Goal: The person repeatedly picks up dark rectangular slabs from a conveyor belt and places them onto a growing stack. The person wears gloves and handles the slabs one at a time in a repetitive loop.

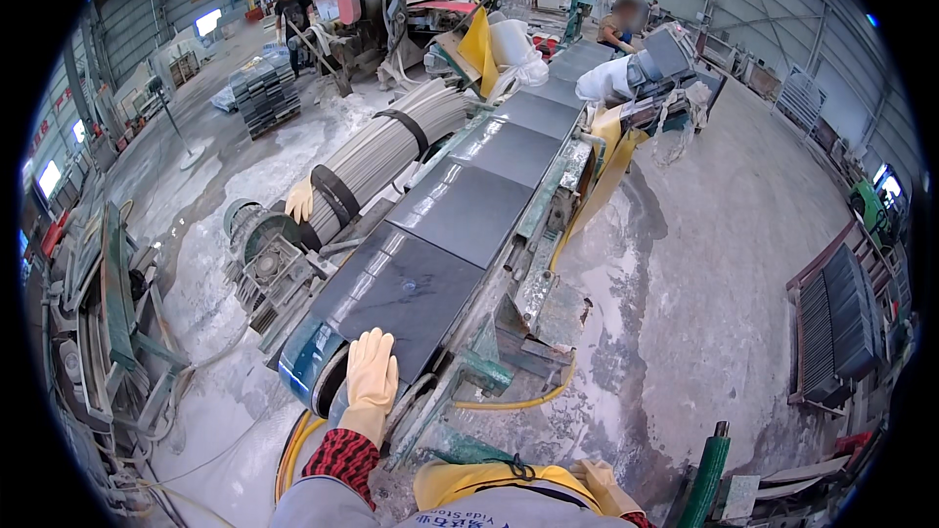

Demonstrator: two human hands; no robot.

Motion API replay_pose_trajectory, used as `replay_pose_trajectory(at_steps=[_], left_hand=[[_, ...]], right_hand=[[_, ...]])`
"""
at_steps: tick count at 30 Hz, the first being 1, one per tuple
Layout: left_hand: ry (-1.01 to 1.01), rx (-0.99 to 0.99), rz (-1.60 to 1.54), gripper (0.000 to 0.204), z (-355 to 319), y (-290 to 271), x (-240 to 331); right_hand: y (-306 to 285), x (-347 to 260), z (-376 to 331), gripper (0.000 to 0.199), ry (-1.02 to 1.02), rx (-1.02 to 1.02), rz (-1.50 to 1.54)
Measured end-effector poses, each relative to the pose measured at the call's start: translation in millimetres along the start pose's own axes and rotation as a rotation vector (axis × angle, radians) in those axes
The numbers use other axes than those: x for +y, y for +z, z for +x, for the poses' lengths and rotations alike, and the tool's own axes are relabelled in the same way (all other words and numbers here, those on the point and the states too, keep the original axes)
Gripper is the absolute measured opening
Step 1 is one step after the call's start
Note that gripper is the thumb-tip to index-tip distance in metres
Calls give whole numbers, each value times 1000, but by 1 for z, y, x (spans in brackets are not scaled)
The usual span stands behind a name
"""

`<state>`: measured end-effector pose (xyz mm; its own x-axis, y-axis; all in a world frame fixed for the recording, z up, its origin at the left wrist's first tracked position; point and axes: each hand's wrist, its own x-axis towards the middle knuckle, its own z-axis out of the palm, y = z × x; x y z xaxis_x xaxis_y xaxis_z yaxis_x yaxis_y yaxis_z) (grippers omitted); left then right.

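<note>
My left hand (371,377), in a cream rubber glove with a red-and-black plaid cuff, lies at the near end of a dark grey stone slab (416,279). Its fingers are stretched out flat over the slab's near edge. The slab rests on a long conveyor belt (311,357), with more dark slabs (468,203) in a row beyond it. My right hand (599,485), in a matching glove, hangs low beside my yellow apron (479,485). Its fingers are mostly hidden, and I cannot make out anything in it.
Left of the conveyor are a motor (279,259), a strapped bundle of grey strips (396,142) and a loose glove (300,200). A green roller (706,479) stands near right; a rack of dark slabs (836,323) is farther right. One person (293,15) stands far left, another (616,31) far right.
</note>
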<state>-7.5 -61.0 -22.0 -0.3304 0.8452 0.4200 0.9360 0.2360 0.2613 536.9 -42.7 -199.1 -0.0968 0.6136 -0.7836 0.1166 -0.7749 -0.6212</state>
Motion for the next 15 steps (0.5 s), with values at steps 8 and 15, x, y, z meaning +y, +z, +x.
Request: replay_pose_trajectory(at_steps=[8,15], left_hand=[[-8,-12,-2,42,-5,-2,-2],[-18,-19,7,41,-9,-2,-3]], right_hand=[[4,-2,-4,31,6,54,-25],[0,1,2,30,18,32,74]])
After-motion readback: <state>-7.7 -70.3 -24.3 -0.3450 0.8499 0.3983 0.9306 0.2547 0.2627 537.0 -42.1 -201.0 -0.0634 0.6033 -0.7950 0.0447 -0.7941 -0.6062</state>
